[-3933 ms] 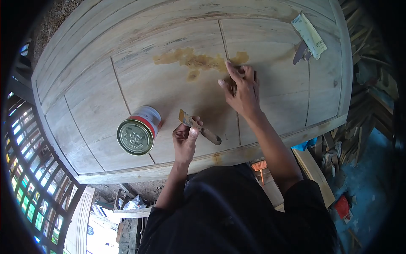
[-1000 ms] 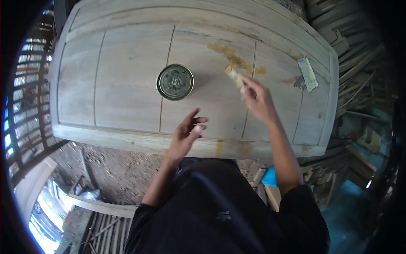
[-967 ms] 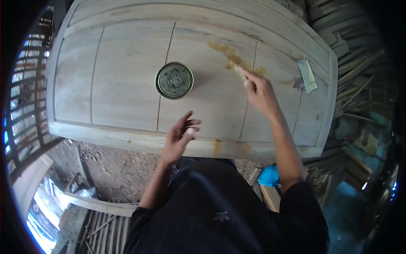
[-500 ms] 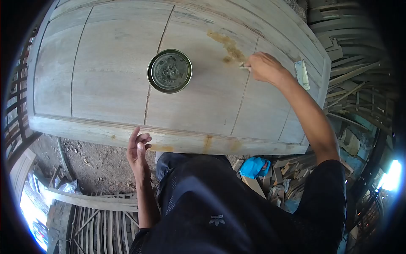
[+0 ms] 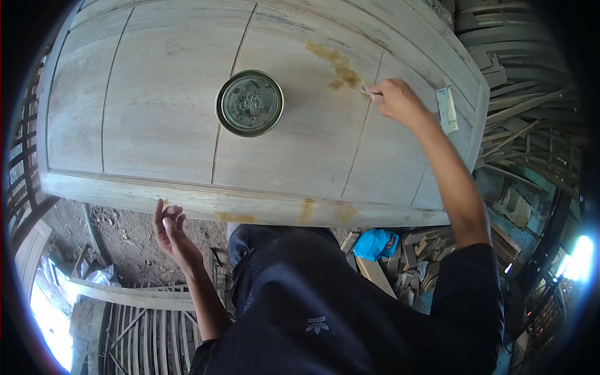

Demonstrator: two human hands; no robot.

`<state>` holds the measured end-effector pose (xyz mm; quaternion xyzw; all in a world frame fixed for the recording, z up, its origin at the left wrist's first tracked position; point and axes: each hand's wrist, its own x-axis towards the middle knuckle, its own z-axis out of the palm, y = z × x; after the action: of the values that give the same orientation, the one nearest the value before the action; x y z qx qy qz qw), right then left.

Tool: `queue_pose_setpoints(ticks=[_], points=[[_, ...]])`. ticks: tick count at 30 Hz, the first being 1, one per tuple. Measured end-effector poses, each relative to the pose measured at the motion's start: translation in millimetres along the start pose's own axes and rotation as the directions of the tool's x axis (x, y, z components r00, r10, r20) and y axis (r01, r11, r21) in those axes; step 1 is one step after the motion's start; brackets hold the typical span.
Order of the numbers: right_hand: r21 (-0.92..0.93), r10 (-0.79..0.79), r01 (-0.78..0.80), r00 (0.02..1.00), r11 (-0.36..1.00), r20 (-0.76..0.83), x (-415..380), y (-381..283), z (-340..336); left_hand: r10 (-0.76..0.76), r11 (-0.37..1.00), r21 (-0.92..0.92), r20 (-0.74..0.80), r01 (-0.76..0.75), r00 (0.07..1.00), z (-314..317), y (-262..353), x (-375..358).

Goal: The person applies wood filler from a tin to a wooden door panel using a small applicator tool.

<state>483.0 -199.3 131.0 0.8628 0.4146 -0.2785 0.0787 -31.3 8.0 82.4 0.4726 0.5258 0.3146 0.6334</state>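
A pale wooden panel (image 5: 169, 131) with dark grooves lies in front of me. On its upper right is a yellowish-brown smear (image 5: 339, 65). My right hand (image 5: 400, 102) is closed on a small, thin, pale piece (image 5: 371, 92), whose tip is beside the lower end of the smear. I cannot make out its kind. A round metal tin (image 5: 250, 103) stands near the panel's middle. My left hand (image 5: 176, 237) is held at the panel's near edge with fingers loosely bent and apart, and nothing shows in it.
A folded paper strip (image 5: 446, 109) lies at the panel's right end. More brown patches (image 5: 306, 211) mark the near rail. Below are a blue plastic bag (image 5: 375, 244) and wood offcuts (image 5: 431, 250). Slatted wooden pieces (image 5: 147, 331) stand at lower left; curved wood pieces (image 5: 525, 75) are stacked on the right.
My left hand has moved left and slightly down along the near edge. My right hand has shifted a little right with the pale piece, away from the smear.
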Motion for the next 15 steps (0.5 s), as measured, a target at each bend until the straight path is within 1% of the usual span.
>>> queue_pose_setpoints(ticks=[2, 3, 4, 6, 7, 9, 10, 12, 13, 15], points=[[0.000, 0.023, -0.023, 1.000, 1.000, 0.007, 7.1, -19.4, -35.8, 0.008, 1.000, -0.009, 0.013, -0.008, 1.000, 5.7, -3.3, -0.9], [0.000, 0.047, -0.047, 0.999, 0.999, 0.020, 10.5, -26.7, -42.5, 0.010, 1.000, -0.015, 0.026, -0.009, 1.000, 8.2, -4.3, -1.6], [-0.002, 0.050, -0.050, 0.999, 0.999, 0.019, 20.8, -26.2, -40.3, 0.009, 1.000, -0.018, 0.029, -0.008, 1.000, 12.8, -3.9, -2.0], [0.011, -0.011, 0.012, 0.997, 1.000, -0.081, 41.4, -22.9, -28.8, 0.019, 1.000, -0.025, 0.064, -0.018, 0.998, 20.9, -2.6, -2.5], [0.016, -0.007, 0.009, 0.997, 1.000, -0.078, 38.9, -20.5, -18.7, 0.016, 1.000, -0.019, 0.067, -0.015, 0.998, 21.7, -2.9, -3.4], [0.030, 0.022, -0.022, 1.000, 0.999, -0.007, 29.4, -17.0, -2.1, 0.033, 0.999, -0.042, 0.077, -0.029, 0.997, 19.8, -3.1, -4.0], [0.027, 0.014, -0.014, 1.000, 1.000, -0.005, 27.3, -12.3, -4.1, 0.033, 0.999, -0.043, 0.069, -0.030, 0.997, 18.4, -4.1, -5.4], [-0.037, -0.021, 0.025, 0.995, 0.999, 0.101, 17.2, -0.2, -13.1, 0.003, 0.999, -0.034, 0.022, -0.003, 1.000, 16.0, -5.3, -3.4], [-0.041, -0.020, 0.024, 0.996, 0.999, 0.090, 21.9, -10.8, -27.9, 0.012, 0.999, -0.042, 0.024, -0.011, 1.000, 17.7, -5.5, 0.7], [-0.111, 0.045, -0.026, 0.983, 0.993, 0.177, 39.1, -32.7, -52.5, 0.018, 0.999, -0.041, 0.042, -0.017, 0.999, 17.4, -6.2, 1.7]])
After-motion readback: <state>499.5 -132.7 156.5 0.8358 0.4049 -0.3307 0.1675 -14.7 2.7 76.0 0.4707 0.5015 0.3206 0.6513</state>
